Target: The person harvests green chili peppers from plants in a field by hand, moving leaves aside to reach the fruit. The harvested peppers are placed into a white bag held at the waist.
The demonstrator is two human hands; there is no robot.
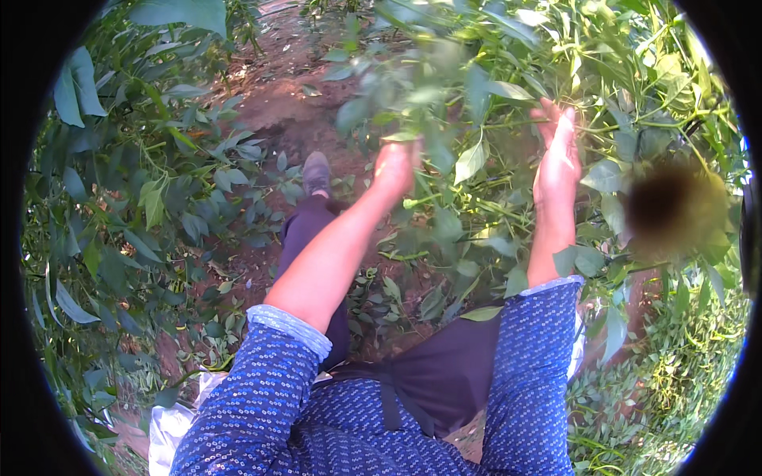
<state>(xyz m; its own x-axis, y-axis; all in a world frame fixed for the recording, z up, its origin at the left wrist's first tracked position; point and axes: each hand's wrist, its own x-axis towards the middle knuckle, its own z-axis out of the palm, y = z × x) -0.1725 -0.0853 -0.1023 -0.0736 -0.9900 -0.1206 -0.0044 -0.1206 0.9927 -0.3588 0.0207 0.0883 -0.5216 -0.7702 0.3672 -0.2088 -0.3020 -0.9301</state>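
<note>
My left hand (396,165) is blurred at the left side of a leafy green plant (470,160), with leaves and stems around its fingers; whether it grips any of them cannot be told. Farther right, my right hand (558,146) reaches up into the foliage, its fingers apart beside thin green stems. Nothing plain to see lies in its palm. The fingertips are partly among leaves. Both forearms are bare below the rolled cuffs of a blue patterned shirt (250,381).
Dense leafy plants (119,238) stand along the left, and more foliage (649,387) fills the lower right. Reddish soil (271,113) runs between them. My shoe (317,174) rests on the soil. White sheet-like material (169,428) lies beside my left sleeve. A dark blurred spot covers part of the right side.
</note>
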